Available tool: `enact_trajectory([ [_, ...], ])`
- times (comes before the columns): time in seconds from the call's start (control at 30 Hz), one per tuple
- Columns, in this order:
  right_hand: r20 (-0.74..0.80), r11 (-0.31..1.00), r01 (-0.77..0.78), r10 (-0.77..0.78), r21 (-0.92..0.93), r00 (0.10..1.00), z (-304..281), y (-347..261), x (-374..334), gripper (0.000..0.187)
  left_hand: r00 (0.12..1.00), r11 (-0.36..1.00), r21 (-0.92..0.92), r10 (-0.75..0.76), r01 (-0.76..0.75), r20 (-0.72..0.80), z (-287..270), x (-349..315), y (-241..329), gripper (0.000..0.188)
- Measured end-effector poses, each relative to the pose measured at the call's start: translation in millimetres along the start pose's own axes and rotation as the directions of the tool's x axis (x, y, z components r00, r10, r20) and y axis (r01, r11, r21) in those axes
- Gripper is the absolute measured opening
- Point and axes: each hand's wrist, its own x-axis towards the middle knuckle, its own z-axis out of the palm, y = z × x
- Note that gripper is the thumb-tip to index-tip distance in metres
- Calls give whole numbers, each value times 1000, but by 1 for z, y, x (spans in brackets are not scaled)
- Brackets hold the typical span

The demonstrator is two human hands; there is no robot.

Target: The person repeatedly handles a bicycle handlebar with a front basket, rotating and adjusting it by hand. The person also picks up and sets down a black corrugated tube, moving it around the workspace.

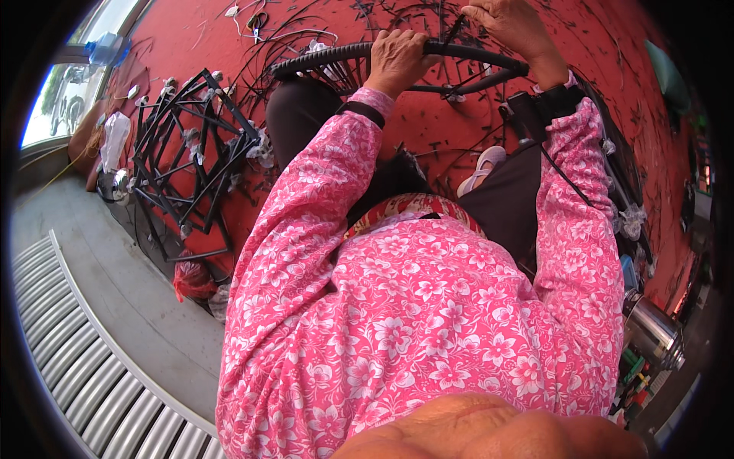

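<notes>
Across my lap lies a black tubular frame (489, 79), its long near bar bent into a curve by the lens. The bar's left part looks ridged, as if closely wrapped in black strip (325, 57). My left hand (397, 60) is closed over the bar near its middle. Just beyond the bar, to the right, my right hand (505, 24) pinches a short length of dark strip (456, 29) that runs down to the bar. Its fingertips are partly cut off by the upper edge.
More black tubular frames (191, 153) stand piled at left, with clear plastic wrapping on their corners. Dark strips and scraps litter the red floor (436, 126). A metal roller conveyor (92, 344) runs at lower left. Another dark frame (612, 157) and a metal flask (654, 329) are at right.
</notes>
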Motion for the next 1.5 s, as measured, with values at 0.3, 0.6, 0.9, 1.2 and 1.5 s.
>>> enact_trajectory([
  [0.3, 12, 778, -588, 601, 224, 799, 104, 9, 25, 27, 998, 1000, -25, -9, 7, -66, -2, -4, 5, 44],
  [0.6, 233, 754, -622, 580, 212, 781, 184, -7, 11, 36, 998, 999, -15, -43, 42, -46, -5, -5, 13, 45],
  [0.9, 446, 697, -677, 541, 236, 713, 174, -7, 15, 34, 986, 987, -73, 133, -141, -104, 2, -2, 11, 39],
  [1.2, 413, 724, -634, 507, 272, 757, 197, -3, 12, 36, 977, 974, -99, 207, -202, 51, 13, 11, 5, 37],
  [1.5, 241, 677, -635, 590, 372, 770, 176, -9, 14, 30, 960, 988, -56, 154, -145, 233, 6, 22, 5, 34],
])
